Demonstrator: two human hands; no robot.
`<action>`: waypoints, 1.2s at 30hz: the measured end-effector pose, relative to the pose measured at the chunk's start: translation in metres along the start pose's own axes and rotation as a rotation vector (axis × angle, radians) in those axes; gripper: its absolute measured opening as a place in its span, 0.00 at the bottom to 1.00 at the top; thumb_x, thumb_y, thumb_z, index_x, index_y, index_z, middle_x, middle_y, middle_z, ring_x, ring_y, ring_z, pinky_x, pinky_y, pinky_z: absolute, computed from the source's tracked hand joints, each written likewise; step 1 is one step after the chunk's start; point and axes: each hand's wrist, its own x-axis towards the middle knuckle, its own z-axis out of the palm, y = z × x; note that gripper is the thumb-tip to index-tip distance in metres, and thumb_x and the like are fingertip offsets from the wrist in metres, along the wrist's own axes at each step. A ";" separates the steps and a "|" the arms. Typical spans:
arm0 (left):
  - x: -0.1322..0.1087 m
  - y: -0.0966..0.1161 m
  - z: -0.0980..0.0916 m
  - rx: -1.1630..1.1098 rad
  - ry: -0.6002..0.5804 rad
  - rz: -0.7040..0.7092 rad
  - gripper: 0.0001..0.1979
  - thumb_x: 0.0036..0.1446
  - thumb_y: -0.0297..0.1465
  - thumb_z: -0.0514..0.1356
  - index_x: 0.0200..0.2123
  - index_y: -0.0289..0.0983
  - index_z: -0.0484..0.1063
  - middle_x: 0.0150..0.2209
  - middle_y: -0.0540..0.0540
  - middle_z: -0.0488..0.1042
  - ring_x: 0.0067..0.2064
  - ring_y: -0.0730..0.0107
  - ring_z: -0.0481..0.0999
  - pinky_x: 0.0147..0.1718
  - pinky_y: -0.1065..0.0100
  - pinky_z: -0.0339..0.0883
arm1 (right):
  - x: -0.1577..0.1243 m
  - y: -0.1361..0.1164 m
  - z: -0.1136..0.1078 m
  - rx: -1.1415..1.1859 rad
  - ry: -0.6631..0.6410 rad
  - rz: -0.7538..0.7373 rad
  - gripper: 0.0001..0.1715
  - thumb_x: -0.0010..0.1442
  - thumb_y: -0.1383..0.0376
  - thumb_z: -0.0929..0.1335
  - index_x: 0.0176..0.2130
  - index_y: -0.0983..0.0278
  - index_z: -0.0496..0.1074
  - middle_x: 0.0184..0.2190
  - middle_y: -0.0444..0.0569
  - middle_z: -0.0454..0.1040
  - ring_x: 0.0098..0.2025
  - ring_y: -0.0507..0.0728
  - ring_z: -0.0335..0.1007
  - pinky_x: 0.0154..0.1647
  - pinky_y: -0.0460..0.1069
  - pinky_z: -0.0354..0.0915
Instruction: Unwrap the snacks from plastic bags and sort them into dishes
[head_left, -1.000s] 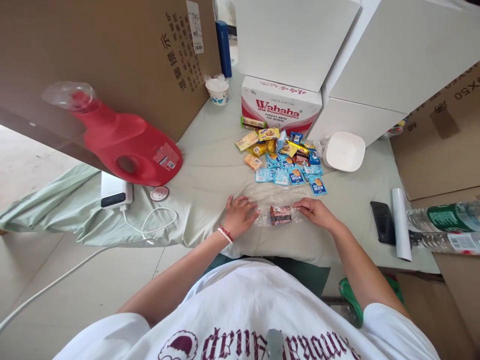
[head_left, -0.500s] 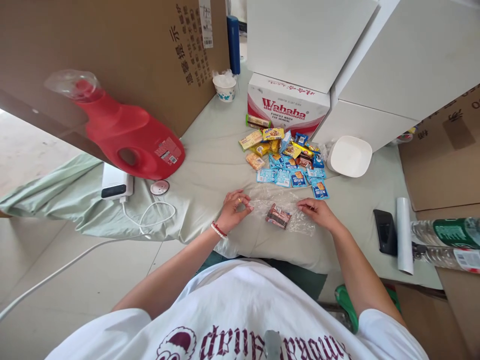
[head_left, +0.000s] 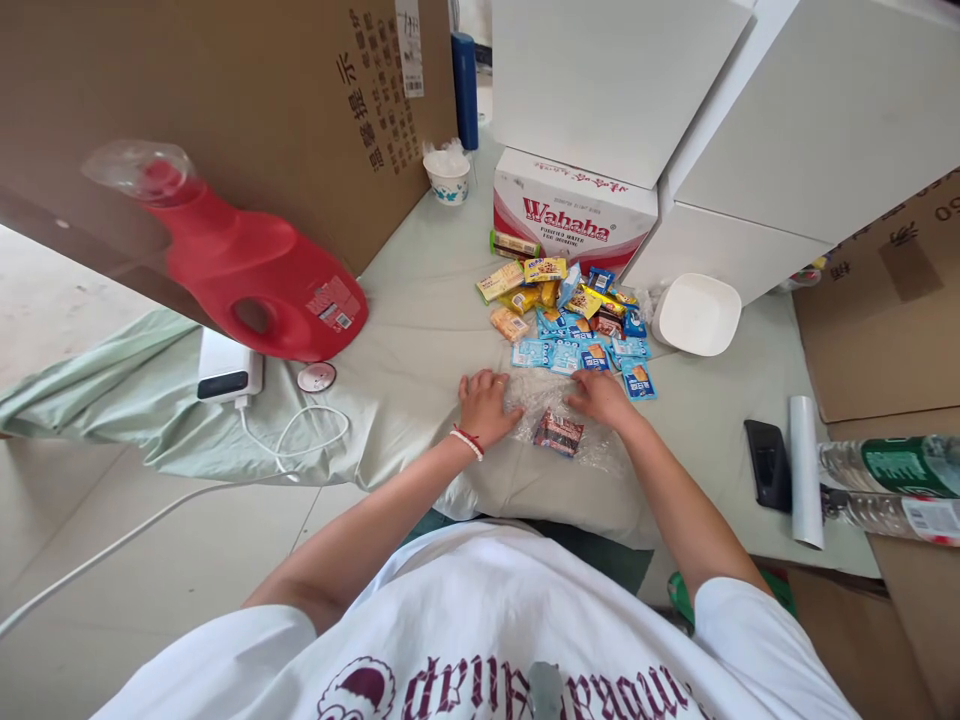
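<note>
Packet, small, brownish-red and printed, lying on clear film over a cloth-covered worktop; long axis left to right, right end slanting bodyward. Slightly beyond, about equally near: left hand, fingers spread wide; right hand, fingers bent at the film, grip indeterminable.

Half a second ago your right hand was at the clear film, right of the brown packet; now it has come inward, beyond the packet and slightly right. Your left hand has opened from its pinch and spread its fingers, left of the packet. Since a second ago, the packet has turned askew, right end nearer you.
</note>
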 end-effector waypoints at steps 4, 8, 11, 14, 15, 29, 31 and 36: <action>0.003 0.002 0.004 0.017 0.030 -0.010 0.21 0.53 0.38 0.67 0.50 0.40 0.74 0.52 0.37 0.74 0.60 0.43 0.67 0.67 0.43 0.51 | -0.001 -0.007 -0.002 0.132 -0.070 0.026 0.10 0.63 0.63 0.68 0.42 0.63 0.77 0.25 0.43 0.73 0.28 0.54 0.66 0.31 0.47 0.58; 0.004 -0.001 0.006 -0.024 0.050 -0.014 0.27 0.54 0.40 0.66 0.56 0.40 0.71 0.52 0.36 0.75 0.61 0.42 0.66 0.65 0.43 0.51 | -0.025 -0.017 -0.014 0.245 0.040 -0.100 0.13 0.66 0.62 0.65 0.44 0.63 0.78 0.27 0.44 0.72 0.28 0.54 0.65 0.32 0.48 0.61; 0.006 -0.001 0.007 -0.058 0.047 -0.020 0.19 0.54 0.40 0.66 0.48 0.42 0.74 0.46 0.39 0.77 0.59 0.43 0.67 0.63 0.43 0.52 | -0.050 -0.033 -0.011 0.186 0.070 -0.267 0.18 0.69 0.65 0.63 0.51 0.60 0.80 0.33 0.48 0.73 0.31 0.55 0.67 0.36 0.49 0.64; 0.009 0.000 0.007 -0.094 0.021 -0.037 0.08 0.53 0.36 0.66 0.36 0.42 0.75 0.42 0.41 0.77 0.57 0.44 0.68 0.61 0.45 0.55 | -0.072 -0.047 0.004 0.065 -0.042 -0.364 0.21 0.71 0.66 0.63 0.56 0.56 0.79 0.34 0.48 0.72 0.34 0.56 0.67 0.37 0.48 0.66; 0.009 0.000 0.006 -0.106 0.014 -0.040 0.06 0.53 0.34 0.66 0.35 0.41 0.75 0.42 0.41 0.76 0.57 0.45 0.68 0.60 0.45 0.56 | -0.077 -0.049 0.011 0.026 -0.071 -0.375 0.21 0.71 0.66 0.64 0.56 0.54 0.79 0.35 0.49 0.72 0.36 0.56 0.68 0.37 0.48 0.66; -0.010 0.016 -0.039 -0.405 -0.251 0.164 0.03 0.59 0.32 0.58 0.36 0.41 0.70 0.25 0.54 0.74 0.28 0.67 0.76 0.32 0.67 0.69 | -0.097 -0.056 0.039 -0.066 -0.030 -0.359 0.23 0.72 0.71 0.62 0.56 0.56 0.80 0.41 0.53 0.73 0.46 0.62 0.67 0.48 0.54 0.67; -0.013 0.037 -0.027 -0.492 -0.284 0.150 0.04 0.60 0.33 0.57 0.37 0.41 0.71 0.27 0.53 0.76 0.28 0.68 0.77 0.31 0.67 0.71 | -0.098 -0.060 0.040 -0.046 -0.021 -0.379 0.24 0.71 0.73 0.61 0.55 0.56 0.80 0.44 0.55 0.73 0.49 0.64 0.67 0.52 0.57 0.67; -0.018 0.068 0.000 -0.482 -0.253 0.159 0.13 0.59 0.28 0.53 0.43 0.38 0.76 0.43 0.44 0.80 0.44 0.62 0.80 0.48 0.59 0.75 | -0.117 -0.059 0.031 0.078 0.005 -0.427 0.24 0.67 0.72 0.65 0.58 0.59 0.76 0.59 0.60 0.68 0.61 0.67 0.62 0.62 0.64 0.65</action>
